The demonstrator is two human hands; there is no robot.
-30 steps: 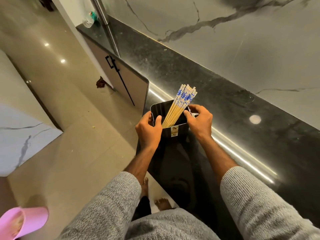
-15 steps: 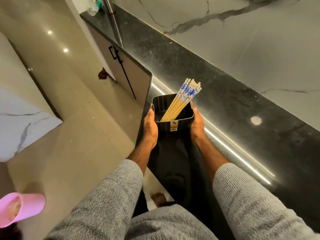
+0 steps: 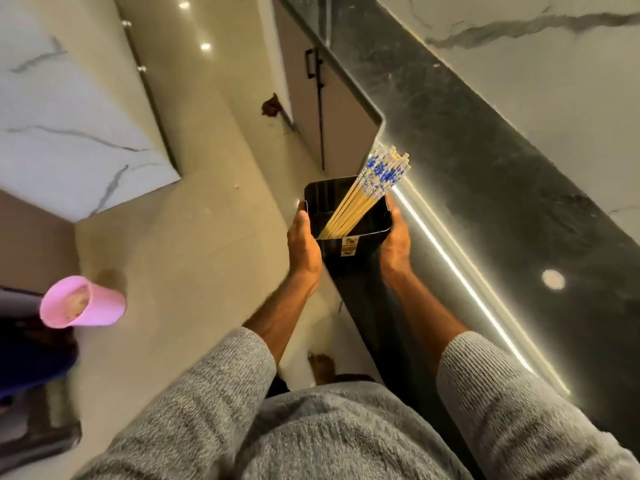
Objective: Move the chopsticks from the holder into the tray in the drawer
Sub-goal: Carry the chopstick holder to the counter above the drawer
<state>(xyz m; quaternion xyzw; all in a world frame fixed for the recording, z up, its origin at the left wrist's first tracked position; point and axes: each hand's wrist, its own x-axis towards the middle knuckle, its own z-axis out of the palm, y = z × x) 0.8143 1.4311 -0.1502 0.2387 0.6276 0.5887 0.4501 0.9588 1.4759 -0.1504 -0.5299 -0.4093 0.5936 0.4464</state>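
A black rectangular holder (image 3: 360, 247) is held between both hands in front of my body, beside the counter's edge. My left hand (image 3: 303, 245) presses its left wall and my right hand (image 3: 394, 244) its right wall. Several wooden chopsticks (image 3: 363, 195) with blue-and-white patterned tops lean inside it toward the upper right, their tops sticking out past the rim. No drawer or tray is in sight.
A black stone counter (image 3: 485, 161) with a lit strip along its edge runs diagonally on the right, below a marble wall. A cabinet door with a black handle (image 3: 320, 109) stands ahead. A pink cup (image 3: 81, 303) is at the left. Beige floor tiles lie below.
Both hands slid from the holder's rim down onto its side walls and now carry it off the counter to the left, out over the floor. My view has turned left and down.
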